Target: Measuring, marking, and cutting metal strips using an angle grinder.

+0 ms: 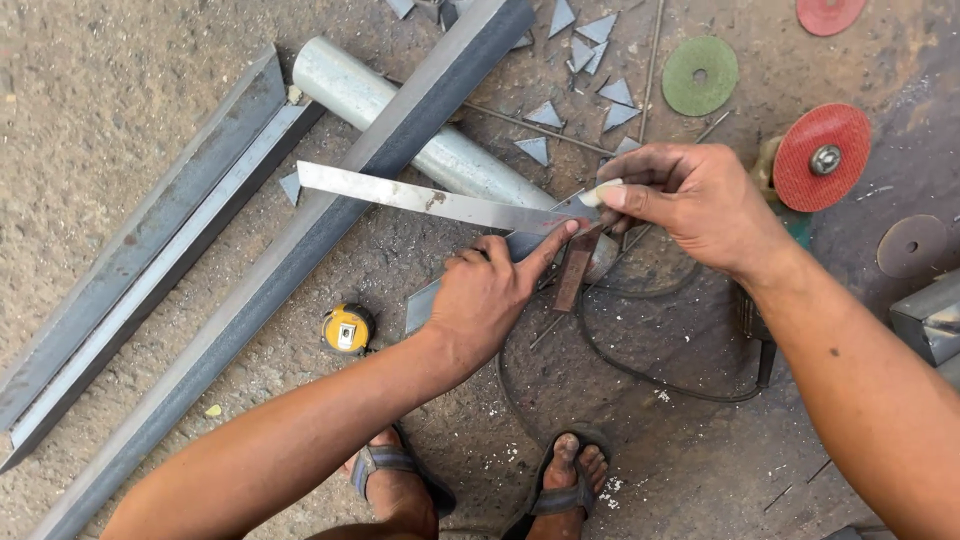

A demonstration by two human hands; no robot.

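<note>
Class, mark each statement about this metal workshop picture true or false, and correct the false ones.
1. The left hand presses on a flat metal strip. True.
2. The right hand holds a hammer. False: it pinches a small pale piece, perhaps chalk, at the strip's end.
3. A yellow tape measure lies on the ground. True.
4. The green disc is mounted on the grinder. False: it lies loose; a red disc is mounted.
5. The person wears boots. False: sandals.
</note>
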